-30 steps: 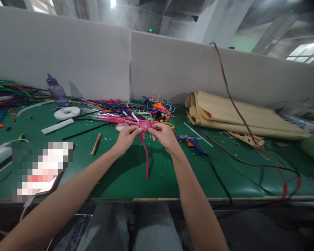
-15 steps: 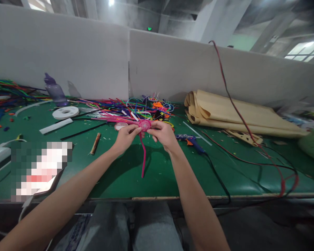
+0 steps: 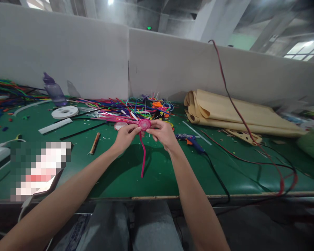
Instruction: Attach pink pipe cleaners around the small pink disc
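Observation:
Between my two hands, above the green table, is a round pink coil [image 3: 144, 124] with a paler centre. It looks wound from fuzzy pipe cleaner. My left hand [image 3: 128, 136] pinches its left edge, and my right hand [image 3: 161, 131] grips the right edge with thumb and fingers. A loose pink pipe cleaner [image 3: 143, 157] hangs down from the coil toward the table. Behind my left fingers, more pink strands [image 3: 112, 119] stretch left. A round whitish-pink disc [image 3: 120, 126] lies just beyond my left hand, partly covered.
A blue glue gun [image 3: 191, 141] with its cord lies right of my hands, near a clear glue stick [image 3: 197, 133]. Brown paper [image 3: 240, 113] is folded at the back right. Left are a white tape roll [image 3: 65, 112], a purple bottle [image 3: 54, 91], a wooden stick [image 3: 95, 143] and a blurred-out phone [image 3: 42, 170].
Almost nothing differs. The whole view has shifted very slightly; both hands keep the same hold on the pink coil.

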Demonstrator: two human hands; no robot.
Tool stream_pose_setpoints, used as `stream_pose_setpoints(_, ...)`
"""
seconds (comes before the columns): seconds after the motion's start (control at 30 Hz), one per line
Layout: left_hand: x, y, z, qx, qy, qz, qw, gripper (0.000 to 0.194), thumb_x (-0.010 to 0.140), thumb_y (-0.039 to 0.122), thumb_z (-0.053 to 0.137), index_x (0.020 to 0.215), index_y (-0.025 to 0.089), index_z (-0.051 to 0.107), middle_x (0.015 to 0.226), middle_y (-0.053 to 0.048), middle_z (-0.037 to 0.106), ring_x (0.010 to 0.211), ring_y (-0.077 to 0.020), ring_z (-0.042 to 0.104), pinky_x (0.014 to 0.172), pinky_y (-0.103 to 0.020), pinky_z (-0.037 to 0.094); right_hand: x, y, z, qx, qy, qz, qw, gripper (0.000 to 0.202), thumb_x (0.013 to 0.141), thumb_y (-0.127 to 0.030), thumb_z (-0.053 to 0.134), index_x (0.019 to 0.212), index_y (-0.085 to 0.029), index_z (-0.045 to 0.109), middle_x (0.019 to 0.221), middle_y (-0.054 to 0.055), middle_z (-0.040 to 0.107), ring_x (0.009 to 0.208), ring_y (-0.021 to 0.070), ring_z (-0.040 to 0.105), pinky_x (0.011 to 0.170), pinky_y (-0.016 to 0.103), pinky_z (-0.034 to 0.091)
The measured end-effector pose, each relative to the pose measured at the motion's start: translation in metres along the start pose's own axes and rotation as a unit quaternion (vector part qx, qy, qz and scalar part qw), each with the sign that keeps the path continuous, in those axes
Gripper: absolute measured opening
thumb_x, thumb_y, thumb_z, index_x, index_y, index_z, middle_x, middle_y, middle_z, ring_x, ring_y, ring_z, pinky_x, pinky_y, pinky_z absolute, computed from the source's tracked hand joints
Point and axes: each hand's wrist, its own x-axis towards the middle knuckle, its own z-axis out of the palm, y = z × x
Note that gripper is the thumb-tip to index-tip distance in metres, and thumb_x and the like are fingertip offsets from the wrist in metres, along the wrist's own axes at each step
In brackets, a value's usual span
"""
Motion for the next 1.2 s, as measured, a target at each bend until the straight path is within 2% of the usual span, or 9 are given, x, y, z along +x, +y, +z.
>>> stream_pose_setpoints(0.17,-0.0003,0.0018,-0.0002,0.023,-0.002,0.011,1.000,0.032,0.082,0.042,0.054,0.078,0.014,0.068,0.067,-0.002,0.065,0.050,-0.0086,0.045,0.047,-0.022,0.033,0.0011,0.0020,0.0014,-0.041,-0.010,-0.011,0.999,0.023,0.062,-0.021,0.064,0.083,-0.015,0.060,0.072,0.000,0.061,0.040,0.0038,0.041,0.039,0.020,0.029)
stream_pose_setpoints(0.33,0.0011,0.0028,0.0003,-0.028,-0.035,-0.011,0.999,0.032,0.082,0.043,0.053,0.082,0.014,0.067,0.069,-0.004,0.067,0.057,-0.0111,0.052,0.049,-0.021,0.036,0.0022,0.0005,-0.0005,-0.042,-0.013,-0.038,0.998,0.023,0.058,-0.017,0.063,0.081,-0.014,0.062,0.075,0.002,0.062,0.059,0.0096,0.052,0.049,0.021,0.036)
stream_pose_setpoints(0.57,0.0014,0.0050,-0.0020,-0.003,-0.030,0.011,0.999,0.032,0.083,0.042,0.052,0.076,0.014,0.066,0.066,-0.003,0.067,0.051,-0.0097,0.049,0.047,-0.022,0.036,0.0008,-0.0010,-0.0036,-0.010,-0.043,-0.021,0.999,0.025,0.063,-0.025,0.065,0.085,-0.013,0.064,0.069,0.001,0.061,0.041,0.0043,0.039,0.041,0.023,0.030)
stream_pose_setpoints(0.63,0.0012,0.0053,-0.0016,0.000,-0.027,0.010,1.000,0.032,0.082,0.042,0.052,0.077,0.014,0.066,0.066,-0.004,0.067,0.051,-0.0098,0.049,0.047,-0.022,0.036,0.0005,-0.0008,-0.0025,0.000,-0.035,-0.025,0.999,0.022,0.064,-0.024,0.065,0.083,-0.014,0.063,0.066,-0.001,0.059,0.039,0.0037,0.038,0.039,0.022,0.029)
stream_pose_setpoints(0.8,0.0014,0.0040,-0.0008,0.001,-0.024,0.000,1.000,0.033,0.081,0.044,0.053,0.082,0.014,0.067,0.069,-0.004,0.068,0.054,-0.0113,0.052,0.048,-0.023,0.037,0.0006,-0.0013,-0.0009,0.016,-0.009,-0.018,1.000,0.023,0.059,-0.020,0.069,0.080,-0.014,0.063,0.062,-0.004,0.055,0.037,0.0025,0.036,0.036,0.021,0.025)
stream_pose_setpoints(1.0,0.0016,0.0042,-0.0029,0.008,-0.030,0.011,0.999,0.034,0.083,0.043,0.051,0.079,0.013,0.067,0.068,-0.005,0.068,0.053,-0.0113,0.052,0.048,-0.024,0.037,0.0024,0.0010,-0.0056,0.018,-0.051,-0.011,0.998,0.021,0.064,-0.023,0.065,0.083,-0.015,0.064,0.068,-0.001,0.061,0.040,0.0038,0.041,0.039,0.022,0.030)
stream_pose_setpoints(1.2,0.0022,0.0025,-0.0027,-0.009,-0.042,-0.003,0.999,0.033,0.082,0.044,0.052,0.083,0.014,0.066,0.069,-0.005,0.069,0.055,-0.0122,0.053,0.048,-0.023,0.037,0.0030,0.0017,-0.0042,0.025,-0.023,-0.010,0.999,0.019,0.062,-0.019,0.064,0.080,-0.015,0.064,0.063,-0.003,0.057,0.038,0.0022,0.034,0.036,0.021,0.025)
